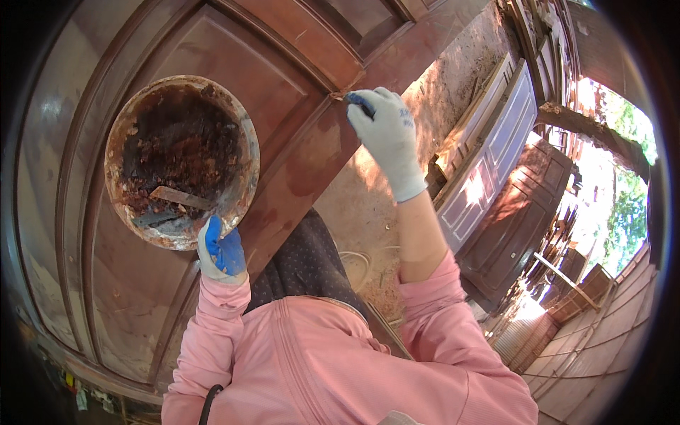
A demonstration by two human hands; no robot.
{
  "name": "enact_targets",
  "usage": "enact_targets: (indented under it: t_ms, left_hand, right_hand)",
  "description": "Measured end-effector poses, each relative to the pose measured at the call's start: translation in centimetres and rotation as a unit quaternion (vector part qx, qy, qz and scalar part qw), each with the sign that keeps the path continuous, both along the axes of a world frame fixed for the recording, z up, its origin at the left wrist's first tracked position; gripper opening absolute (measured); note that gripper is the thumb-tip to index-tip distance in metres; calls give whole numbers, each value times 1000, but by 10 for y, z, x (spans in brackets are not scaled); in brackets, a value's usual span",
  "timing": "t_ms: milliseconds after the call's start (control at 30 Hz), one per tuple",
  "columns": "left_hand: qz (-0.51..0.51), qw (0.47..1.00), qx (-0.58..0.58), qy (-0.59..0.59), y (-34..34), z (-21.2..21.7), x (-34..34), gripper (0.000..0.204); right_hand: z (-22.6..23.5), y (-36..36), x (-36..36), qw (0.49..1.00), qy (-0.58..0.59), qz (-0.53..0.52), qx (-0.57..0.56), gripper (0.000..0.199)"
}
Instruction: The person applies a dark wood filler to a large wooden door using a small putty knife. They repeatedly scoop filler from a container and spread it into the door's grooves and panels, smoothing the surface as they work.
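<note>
My left hand (224, 248), in a white glove with a blue palm, grips the near rim of a round, crusted basin (253, 152). Dark brown, lumpy paste (180, 142) coats its inside, and a flat strip (182, 197) lies in it near my thumb. Below the basin is a large brown panelled wooden door (212, 53). My right hand (382, 127), gloved in white, is closed at the door's edge, beside a joint in the moulding (338, 93). Something small and orange-brown shows at its fingertips, but the fingers hide what they hold.
To the right, a pale panelled door (496, 152) and a dark brown door (520, 212) lean at a slant. Wooden boards (542, 42) stand behind them. A thin pale loop (358, 265) lies on the dusty floor (368, 227). A log-like beam (595, 131) crosses at far right.
</note>
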State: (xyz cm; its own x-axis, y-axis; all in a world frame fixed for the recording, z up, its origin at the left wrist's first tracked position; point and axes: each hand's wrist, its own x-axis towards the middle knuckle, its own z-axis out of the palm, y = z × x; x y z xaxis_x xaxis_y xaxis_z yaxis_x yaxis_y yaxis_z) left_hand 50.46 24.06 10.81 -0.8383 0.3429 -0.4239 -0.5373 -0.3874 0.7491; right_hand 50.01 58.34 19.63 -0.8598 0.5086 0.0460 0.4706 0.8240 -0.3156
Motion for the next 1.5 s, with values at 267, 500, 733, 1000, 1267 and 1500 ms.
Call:
enact_targets:
  t_ms: [267,500,733,1000,1267,1500]
  left_hand:
    - [4,1000,8,-29,6,13,-5,40]
    - [29,995,50,-80,-4,-7,0,37]
    - [8,998,35,-45,-6,-4,3,31]
    - [13,1000,-21,-15,1,-2,3,32]
    - [86,977,158,-114,44,39,18,44]
    - [-247,873,-321,273,159,88,16,80]
  right_hand:
    - [4,73,-32,901,-87,-78,-417,29]
    - [3,89,-59,883,-202,-80,-416,19]
    - [-6,104,-60,871,-222,-65,-433,21]
    - [15,98,-39,879,-117,-67,-457,23]
    - [25,56,-17,983,-42,165,-68,26]
    - [5,62,-21,977,4,201,-73,28]
